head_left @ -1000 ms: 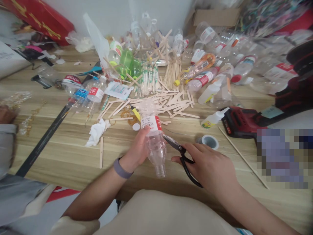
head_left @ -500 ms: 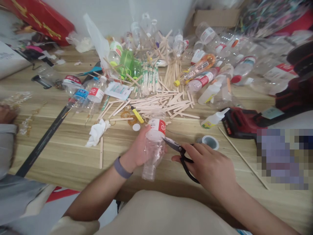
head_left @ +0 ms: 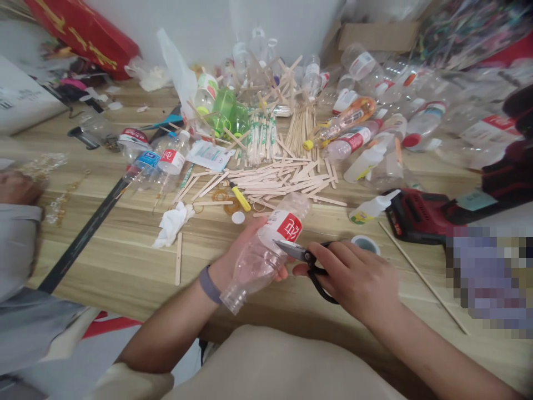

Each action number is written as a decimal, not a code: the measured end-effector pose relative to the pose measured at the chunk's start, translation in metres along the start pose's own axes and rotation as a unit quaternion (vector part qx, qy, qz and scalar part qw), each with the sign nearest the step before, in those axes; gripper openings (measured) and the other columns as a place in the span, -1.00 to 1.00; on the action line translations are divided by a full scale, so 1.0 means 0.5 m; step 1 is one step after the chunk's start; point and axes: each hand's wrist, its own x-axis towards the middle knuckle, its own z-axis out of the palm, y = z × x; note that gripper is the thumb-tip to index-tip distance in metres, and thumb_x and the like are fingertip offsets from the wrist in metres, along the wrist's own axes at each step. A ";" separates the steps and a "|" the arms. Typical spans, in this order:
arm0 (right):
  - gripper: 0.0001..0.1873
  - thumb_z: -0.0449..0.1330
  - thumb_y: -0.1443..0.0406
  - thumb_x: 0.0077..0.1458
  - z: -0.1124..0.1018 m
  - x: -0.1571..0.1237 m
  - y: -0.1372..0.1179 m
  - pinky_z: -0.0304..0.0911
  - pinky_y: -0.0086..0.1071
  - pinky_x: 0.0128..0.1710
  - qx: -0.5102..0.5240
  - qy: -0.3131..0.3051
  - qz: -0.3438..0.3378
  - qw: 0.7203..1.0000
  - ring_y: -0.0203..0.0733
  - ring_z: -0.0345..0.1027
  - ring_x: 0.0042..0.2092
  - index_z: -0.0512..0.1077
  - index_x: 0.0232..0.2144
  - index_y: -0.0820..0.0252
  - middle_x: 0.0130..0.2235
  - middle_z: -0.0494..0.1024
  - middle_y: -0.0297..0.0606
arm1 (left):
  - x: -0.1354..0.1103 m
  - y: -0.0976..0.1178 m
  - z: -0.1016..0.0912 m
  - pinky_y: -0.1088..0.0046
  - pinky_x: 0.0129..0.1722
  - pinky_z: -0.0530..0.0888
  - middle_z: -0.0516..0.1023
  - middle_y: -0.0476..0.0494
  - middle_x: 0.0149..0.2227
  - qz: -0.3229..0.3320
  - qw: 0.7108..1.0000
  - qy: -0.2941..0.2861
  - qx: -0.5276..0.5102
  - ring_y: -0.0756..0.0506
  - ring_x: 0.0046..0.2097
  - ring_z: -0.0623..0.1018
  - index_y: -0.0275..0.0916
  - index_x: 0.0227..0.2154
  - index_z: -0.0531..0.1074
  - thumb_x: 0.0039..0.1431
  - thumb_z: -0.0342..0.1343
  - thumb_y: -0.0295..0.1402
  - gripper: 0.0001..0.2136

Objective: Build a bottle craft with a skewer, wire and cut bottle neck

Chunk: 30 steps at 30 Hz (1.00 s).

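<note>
My left hand [head_left: 233,253] is wrapped round a clear plastic bottle [head_left: 258,261] with a red and white label. The bottle tilts, its open neck toward me and to the left. In my right hand [head_left: 353,275] is a pair of black-handled scissors [head_left: 293,251]. Their blades lie against the bottle's side at the label's lower edge; whether they have pierced it I cannot tell. Just beyond the bottle lie a yellow-handled tool [head_left: 240,198], a white disc [head_left: 238,217] and a pile of wooden craft sticks [head_left: 275,180].
Many plastic bottles [head_left: 353,136] crowd the back right. A red cordless power tool [head_left: 416,216], a glue bottle [head_left: 372,206], a roll of tape [head_left: 366,244] and a thin stick [head_left: 422,276] lie at right. Crumpled tissue [head_left: 174,223] lies left; another person's hand [head_left: 19,188] rests far left.
The bottle has turned from nearly upright in view to a slant, its neck swinging left and its base right. The scissors have stayed against its side. The whole view has shifted slightly.
</note>
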 end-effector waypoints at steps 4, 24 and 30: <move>-0.71 0.08 0.21 0.32 0.002 0.002 0.008 0.03 -0.37 -0.48 0.035 0.000 0.015 0.999 -0.24 0.35 -0.47 0.52 -0.34 0.21 -0.52 0.47 -0.31 | -0.003 0.003 -0.005 0.46 -0.60 0.39 0.58 -0.22 -0.53 -0.003 1.000 -0.005 0.001 -0.12 -0.58 0.55 -0.40 -0.34 0.52 0.28 -0.20 0.05 -0.41; -0.48 -0.10 -0.01 0.37 -0.032 -0.033 0.027 -0.01 -0.36 -0.53 0.044 -0.070 -0.002 0.997 -0.22 0.35 -0.45 0.51 -0.30 0.16 -0.48 0.47 -0.28 | -0.011 0.002 -0.006 0.41 -0.50 0.43 0.58 -0.22 -0.55 -0.014 1.000 0.012 0.021 -0.14 -0.54 0.56 -0.38 -0.38 0.52 0.14 0.01 0.09 -0.47; -0.47 -0.14 0.03 0.39 -0.072 -0.006 0.065 -0.06 -0.30 -0.53 -0.012 -0.074 -0.084 0.994 -0.19 0.32 -0.43 0.52 -0.33 0.14 -0.50 0.46 -0.27 | -0.016 0.001 0.003 0.44 -0.56 0.43 0.62 -0.17 -0.46 -0.018 0.999 0.025 0.012 -0.13 -0.54 0.58 -0.35 -0.31 0.53 0.11 0.10 0.01 -0.56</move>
